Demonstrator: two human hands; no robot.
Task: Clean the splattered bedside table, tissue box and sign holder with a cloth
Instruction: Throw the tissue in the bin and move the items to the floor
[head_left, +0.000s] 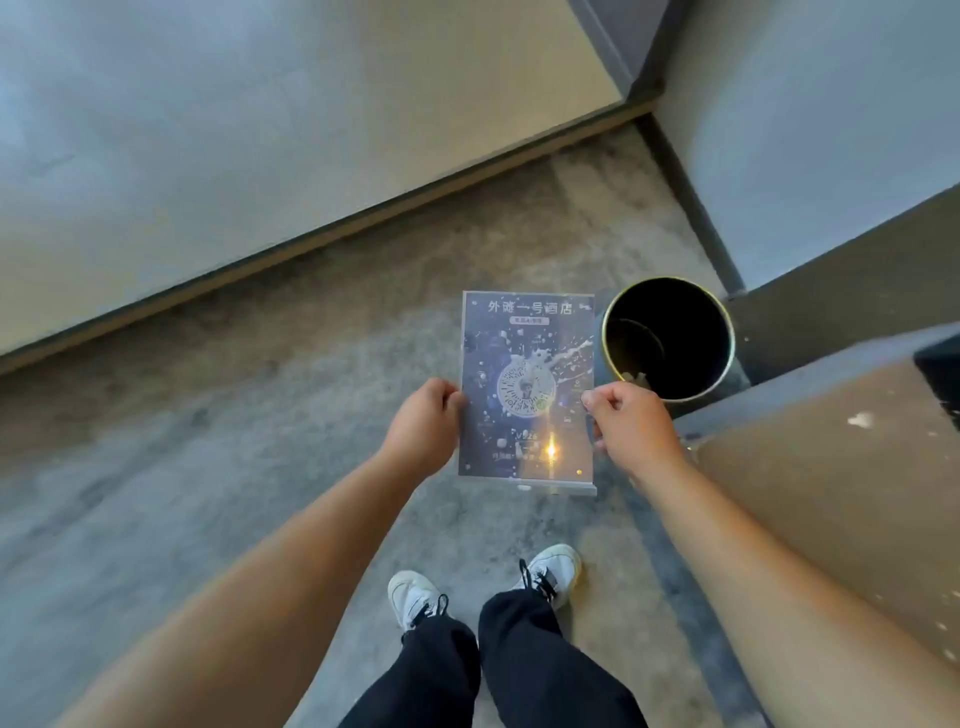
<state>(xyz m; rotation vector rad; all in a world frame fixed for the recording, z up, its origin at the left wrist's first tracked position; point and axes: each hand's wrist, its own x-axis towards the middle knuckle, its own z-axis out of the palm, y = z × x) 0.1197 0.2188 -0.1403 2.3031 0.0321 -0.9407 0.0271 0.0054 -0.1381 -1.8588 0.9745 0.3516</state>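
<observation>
Sign holder (525, 384) held flat above carpet, white splatter across face. Left hand (423, 426) pinches left edge; right hand (626, 423) pinches right edge. Bin (670, 340) just far-right of holder, dark inside, small pale scrap at bottom. Table (831, 493) right, speckled white.

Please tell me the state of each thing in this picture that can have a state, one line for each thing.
sign holder: lifted off the table, held over the floor, white splatter on its face
left hand: shut on its left edge
right hand: shut on its right edge
bin: open, nearly empty
bedside table: white specks on top
</observation>
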